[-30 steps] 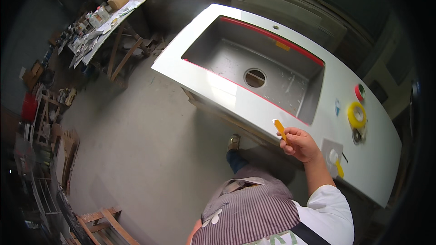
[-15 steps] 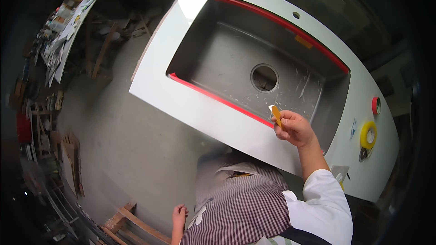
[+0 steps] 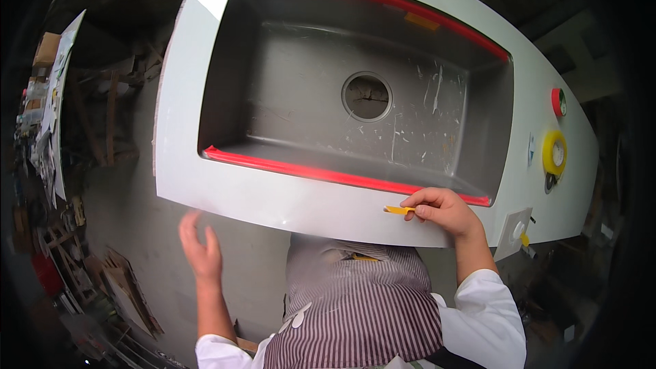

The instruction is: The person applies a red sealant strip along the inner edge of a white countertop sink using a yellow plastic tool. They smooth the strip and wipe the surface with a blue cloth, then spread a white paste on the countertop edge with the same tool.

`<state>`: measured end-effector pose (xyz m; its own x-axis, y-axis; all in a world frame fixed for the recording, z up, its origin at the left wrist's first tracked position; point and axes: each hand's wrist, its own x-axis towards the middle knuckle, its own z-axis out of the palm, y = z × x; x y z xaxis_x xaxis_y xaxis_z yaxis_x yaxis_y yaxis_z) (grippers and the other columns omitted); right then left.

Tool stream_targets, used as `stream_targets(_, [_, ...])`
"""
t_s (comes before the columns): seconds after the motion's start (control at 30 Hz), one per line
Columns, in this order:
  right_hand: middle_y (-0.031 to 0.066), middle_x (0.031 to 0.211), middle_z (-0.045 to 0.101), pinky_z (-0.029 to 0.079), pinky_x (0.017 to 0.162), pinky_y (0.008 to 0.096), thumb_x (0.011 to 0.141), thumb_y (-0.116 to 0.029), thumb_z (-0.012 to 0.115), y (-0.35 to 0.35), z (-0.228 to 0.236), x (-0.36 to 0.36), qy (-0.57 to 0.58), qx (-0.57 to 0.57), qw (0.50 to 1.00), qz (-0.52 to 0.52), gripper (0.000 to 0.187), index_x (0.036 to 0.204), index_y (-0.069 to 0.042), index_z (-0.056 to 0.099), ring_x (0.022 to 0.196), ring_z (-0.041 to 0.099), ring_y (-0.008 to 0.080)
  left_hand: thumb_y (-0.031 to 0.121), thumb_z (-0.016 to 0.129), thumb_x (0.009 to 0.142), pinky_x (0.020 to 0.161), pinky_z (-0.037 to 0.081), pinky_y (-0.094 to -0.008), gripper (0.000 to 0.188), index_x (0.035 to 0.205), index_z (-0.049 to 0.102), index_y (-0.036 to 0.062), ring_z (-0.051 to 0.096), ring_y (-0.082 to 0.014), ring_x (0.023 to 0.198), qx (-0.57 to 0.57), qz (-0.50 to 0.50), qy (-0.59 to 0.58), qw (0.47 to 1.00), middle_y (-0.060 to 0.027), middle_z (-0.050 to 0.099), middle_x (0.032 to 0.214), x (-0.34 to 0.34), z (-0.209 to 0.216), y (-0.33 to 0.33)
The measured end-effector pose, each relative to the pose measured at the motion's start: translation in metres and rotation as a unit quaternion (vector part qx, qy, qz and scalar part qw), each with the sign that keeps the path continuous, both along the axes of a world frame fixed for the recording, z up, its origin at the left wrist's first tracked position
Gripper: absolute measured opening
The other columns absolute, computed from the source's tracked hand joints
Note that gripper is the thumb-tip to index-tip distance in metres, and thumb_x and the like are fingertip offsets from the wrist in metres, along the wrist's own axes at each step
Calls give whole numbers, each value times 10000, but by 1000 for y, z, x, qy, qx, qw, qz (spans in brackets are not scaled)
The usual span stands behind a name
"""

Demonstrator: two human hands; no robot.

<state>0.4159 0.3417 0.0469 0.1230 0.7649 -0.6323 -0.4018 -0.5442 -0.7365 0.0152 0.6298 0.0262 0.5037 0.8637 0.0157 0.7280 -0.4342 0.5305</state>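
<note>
Fingers [image 3: 425,199] of the right hand [image 3: 443,209] pinch a yellow scraper [image 3: 398,210] on the white surface [image 3: 273,199] just below the sink's [image 3: 355,96] red tape [image 3: 328,175], while the left hand [image 3: 200,249] hovers open, apart, below the edge.

A single head-worn fisheye camera looked steeply down from just above the white bench [image 3: 273,205], close enough that the grey sink basin [image 3: 307,109] filled the upper middle of the frame. The wearer's striped apron [image 3: 355,301] and both forearms entered from the lower edge. Straight edges bowed toward the dark rim.
</note>
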Motion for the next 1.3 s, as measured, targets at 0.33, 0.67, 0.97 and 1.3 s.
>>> stream_targets(0.33, [98, 929, 683, 505, 765, 340, 836, 29, 603, 34, 14, -20, -336, 63, 932, 122, 324, 1129, -60, 711, 842, 645, 241, 138, 457, 966, 1215, 116, -501, 549, 1493, 362, 19, 219, -377, 1485, 169, 55, 144, 973, -239, 314, 1558, 51, -60, 83])
stream_targets(0.67, [102, 913, 652, 519, 758, 358, 882, 1, 588, 54, 11, -17, -358, 87, 912, 181, 314, 1177, -61, 675, 836, 637, 250, 97, 462, 935, 1186, 187, -499, 544, 1467, 394, 5, 298, -376, 1441, 185, 41, 130, 973, -240, 353, 1531, 55, -55, 79])
stream_targets(0.97, [166, 1042, 618, 478, 906, 342, 1009, -81, 453, 121, -23, -46, -71, 164, 984, -4, 274, 1238, 29, 555, 984, 607, 274, 107, 451, 930, 1186, 189, -501, 545, 1460, 395, -5, 304, -384, 1435, 182, 27, 118, 976, -252, 354, 1524, 59, -52, 81])
stream_targets(1.3, [156, 1022, 642, 518, 806, 380, 1001, -111, 485, 61, -15, -25, -164, 103, 978, 82, 315, 1282, 27, 520, 876, 640, 274, 92, 457, 916, 1190, 173, -501, 558, 1463, 394, 6, 297, -370, 1447, 177, 48, 126, 975, -237, 356, 1528, 57, -53, 80])
